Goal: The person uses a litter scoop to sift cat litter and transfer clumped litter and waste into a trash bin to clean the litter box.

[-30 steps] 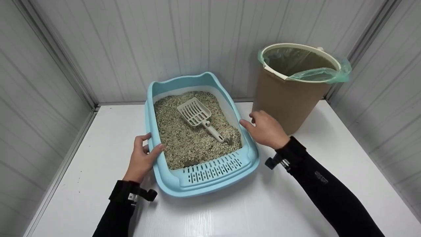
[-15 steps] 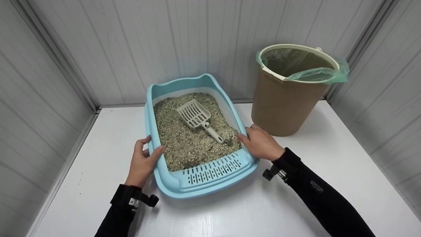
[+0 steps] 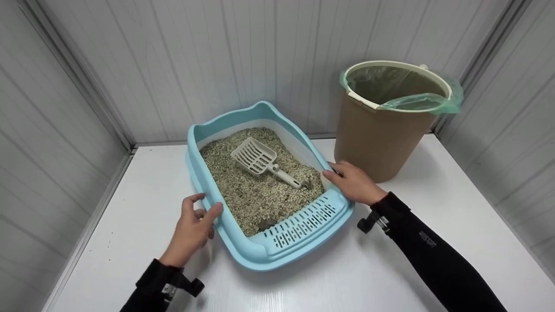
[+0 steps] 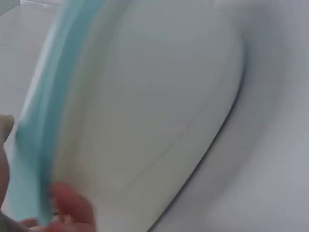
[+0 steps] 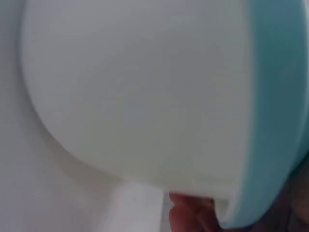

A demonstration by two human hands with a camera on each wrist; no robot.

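A light-blue litter box with a white lower body stands at an angle on the white table, filled with tan granular litter. Lying on that litter is a pale slotted litter scoop, its handle toward the front right. My left hand grips the box's left rim, thumb on top; the left wrist view shows fingertips curled under the rim. On the opposite side, my right hand holds the right rim near the front, thumb above and fingers tucked beneath it.
A tall brown bin lined with a green translucent bag stands behind my right hand. Grey panel walls close off the back and both sides of the white table. Dark specks dot the table at left.
My right hand has come down onto the right rim and grasped it. The litter box has turned, its front swinging right and its back left, with the scoop carried along.
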